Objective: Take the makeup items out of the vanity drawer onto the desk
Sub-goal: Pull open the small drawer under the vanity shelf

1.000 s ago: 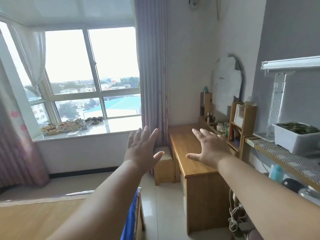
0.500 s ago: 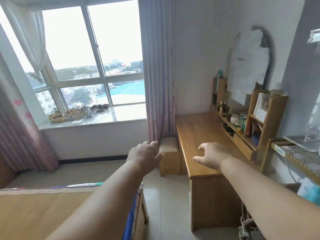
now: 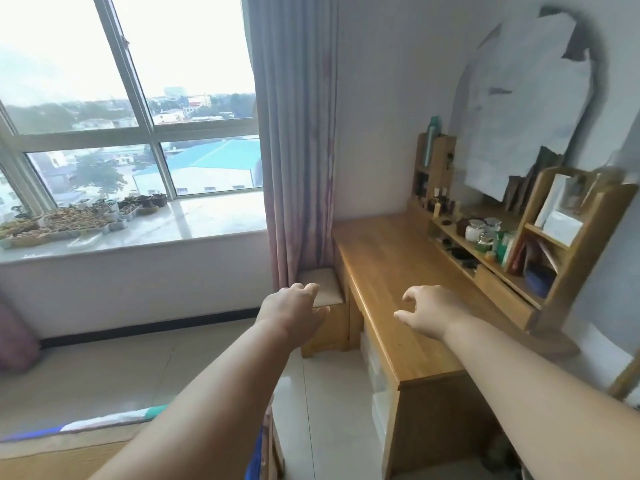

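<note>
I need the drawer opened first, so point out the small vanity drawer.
In the head view the vanity drawer sits right of centre, shut, under the shelf of jars on the desk, just beyond the right hand.

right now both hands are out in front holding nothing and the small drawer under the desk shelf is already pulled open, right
Not quite. In the head view the small drawer is closed, its front flush under the shelf. The rest holds: the left hand and right hand are out in front, holding nothing.

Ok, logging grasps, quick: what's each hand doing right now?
Left hand: open, fingers loosely curled, holding nothing.
Right hand: open, fingers loosely curled, holding nothing.
</note>
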Demonstrator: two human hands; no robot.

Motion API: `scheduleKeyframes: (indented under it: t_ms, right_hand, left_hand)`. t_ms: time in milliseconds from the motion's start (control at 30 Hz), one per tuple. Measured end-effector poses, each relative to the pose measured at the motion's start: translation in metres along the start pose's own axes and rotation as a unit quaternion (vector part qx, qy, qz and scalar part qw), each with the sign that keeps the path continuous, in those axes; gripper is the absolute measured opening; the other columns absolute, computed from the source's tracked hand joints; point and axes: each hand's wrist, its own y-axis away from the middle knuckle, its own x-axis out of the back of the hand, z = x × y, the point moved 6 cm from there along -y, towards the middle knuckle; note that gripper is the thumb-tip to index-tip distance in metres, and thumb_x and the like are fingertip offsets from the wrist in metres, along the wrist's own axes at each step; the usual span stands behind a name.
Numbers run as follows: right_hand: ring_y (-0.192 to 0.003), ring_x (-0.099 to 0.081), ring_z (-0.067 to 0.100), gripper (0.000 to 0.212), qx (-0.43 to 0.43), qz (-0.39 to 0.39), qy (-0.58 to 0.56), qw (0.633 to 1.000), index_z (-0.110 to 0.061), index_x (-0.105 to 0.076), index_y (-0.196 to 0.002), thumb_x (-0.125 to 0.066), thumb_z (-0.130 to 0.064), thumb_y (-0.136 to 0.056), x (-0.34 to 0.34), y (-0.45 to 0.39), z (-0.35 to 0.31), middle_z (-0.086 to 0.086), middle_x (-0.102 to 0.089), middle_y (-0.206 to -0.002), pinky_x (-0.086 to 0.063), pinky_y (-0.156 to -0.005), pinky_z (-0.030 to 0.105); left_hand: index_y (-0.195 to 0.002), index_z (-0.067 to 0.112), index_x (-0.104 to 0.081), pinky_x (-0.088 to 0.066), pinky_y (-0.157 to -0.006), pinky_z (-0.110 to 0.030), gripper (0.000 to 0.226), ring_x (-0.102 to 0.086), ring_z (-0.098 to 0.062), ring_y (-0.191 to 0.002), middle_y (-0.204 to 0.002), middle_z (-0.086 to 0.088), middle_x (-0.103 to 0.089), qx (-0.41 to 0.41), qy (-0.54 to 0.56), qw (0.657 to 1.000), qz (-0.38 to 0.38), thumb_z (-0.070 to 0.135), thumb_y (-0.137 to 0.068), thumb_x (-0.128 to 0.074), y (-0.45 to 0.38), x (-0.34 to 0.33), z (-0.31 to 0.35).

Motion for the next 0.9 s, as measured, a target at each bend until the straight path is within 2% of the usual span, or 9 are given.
scheduleKeyframes:
  t_ms: [167, 300, 400, 533, 667, 900]
  right_hand:
    - [-0.092, -0.06, 0.019, 0.041, -0.014, 0.005, 0.003, 1.0, -0.022, -0.053, -0.123, -0.055, -0.042, -0.088, -0.003, -0.048, -0.009, 0.0, -0.065, -0.112, -0.042, -0.061, 0.024]
    - [-0.094, -0.06, 0.02, 0.042, -0.022, 0.0, 0.01, 1.0, -0.023, -0.053, -0.123, -0.054, -0.044, -0.087, -0.006, -0.09, -0.005, 0.0, -0.065, -0.11, -0.045, -0.066, 0.027]
    - [-0.095, -0.06, 0.02, 0.042, -0.016, -0.003, 0.014, 1.0, -0.024, -0.053, -0.123, -0.053, -0.046, -0.087, -0.01, -0.123, 0.001, -0.002, -0.065, -0.11, -0.043, -0.063, 0.027]
    - [-0.101, -0.06, 0.02, 0.042, -0.001, -0.012, 0.01, 1.0, -0.023, -0.052, -0.125, -0.052, -0.044, -0.089, -0.009, -0.169, 0.014, 0.0, -0.063, -0.117, -0.043, -0.069, 0.027]
    - [-0.101, -0.059, 0.02, 0.041, 0.003, -0.012, -0.001, 1.0, -0.022, -0.052, -0.125, -0.052, -0.043, -0.089, -0.005, -0.207, 0.028, 0.002, -0.062, -0.12, -0.043, -0.067, 0.026]
    - [-0.103, -0.06, 0.02, 0.042, -0.004, -0.026, 0.01, 1.0, -0.023, -0.051, -0.125, -0.051, -0.045, -0.089, -0.005, -0.262, 0.042, 0.0, -0.062, -0.121, -0.043, -0.069, 0.026]
  left_hand:
    - [-0.127, 0.02, -0.043, -0.043, -0.083, -0.037, 0.043, -0.053, -0.027, -0.109, -0.123, -0.006, -0.055, -0.013, 0.011, 1.0, -0.011, 0.043, -0.091, -0.042, -0.051, -0.009, -0.018]
    - [-0.13, 0.019, -0.041, -0.044, -0.085, -0.039, 0.046, -0.053, -0.028, -0.11, -0.124, -0.007, -0.055, -0.024, 0.008, 1.0, -0.012, 0.042, -0.091, -0.042, -0.091, -0.015, -0.021]
    - [-0.131, 0.02, -0.04, -0.045, -0.085, -0.039, 0.047, -0.053, -0.028, -0.11, -0.123, -0.007, -0.055, -0.019, -0.002, 1.0, -0.012, 0.043, -0.091, -0.042, -0.122, -0.022, -0.022]
    - [-0.132, 0.02, -0.039, -0.045, -0.087, -0.04, 0.048, -0.052, -0.028, -0.111, -0.125, -0.007, -0.054, 0.001, -0.013, 1.0, -0.028, 0.044, -0.091, -0.043, -0.165, -0.034, -0.017]
    - [-0.132, 0.021, -0.039, -0.044, -0.088, -0.039, 0.048, -0.052, -0.028, -0.112, -0.126, -0.007, -0.054, 0.004, -0.014, 1.0, -0.025, 0.044, -0.09, -0.043, -0.206, -0.037, -0.006]
    - [-0.13, 0.019, -0.041, -0.046, -0.086, -0.04, 0.047, -0.053, -0.028, -0.109, -0.122, -0.007, -0.055, -0.018, -0.017, 0.999, -0.022, 0.045, -0.09, -0.042, -0.266, -0.039, 0.003]
